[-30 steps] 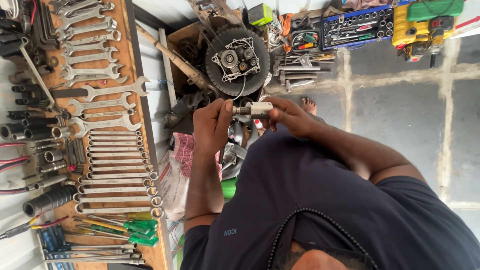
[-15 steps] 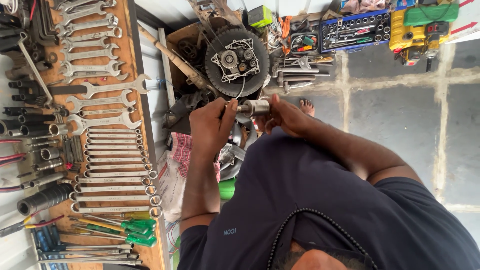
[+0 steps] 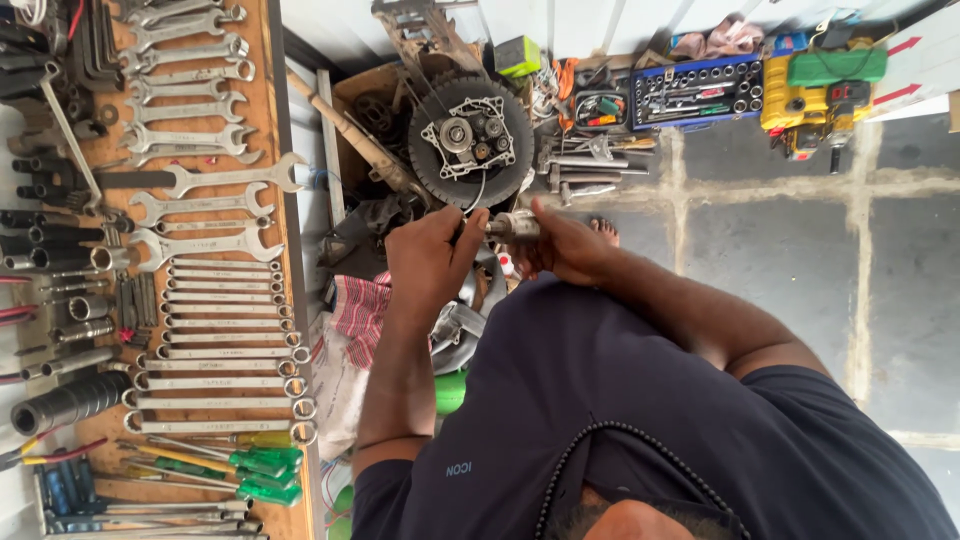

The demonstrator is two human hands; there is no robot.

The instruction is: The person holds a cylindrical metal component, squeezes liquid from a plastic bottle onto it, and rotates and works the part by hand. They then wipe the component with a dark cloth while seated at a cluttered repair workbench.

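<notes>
The short silver metal cylinder [image 3: 512, 226] shows only its middle; both ends vanish inside the left hand [image 3: 432, 262] and right hand [image 3: 565, 246]. The wooden tool board [image 3: 215, 300] runs off the left edge, cutting off the black sockets [image 3: 40, 245].

A repair workshop, wooden tool board [image 3: 275, 120] at nine o'clock lined with graded spanners [image 3: 225, 350] and sockets, blue socket set case [image 3: 697, 92] at one o'clock, opened engine casing [image 3: 470, 140] at twelve, bare concrete floor [image 3: 780, 250].

Left hand [image 3: 432, 262], right hand [image 3: 565, 243] together (fingers curled).
</notes>
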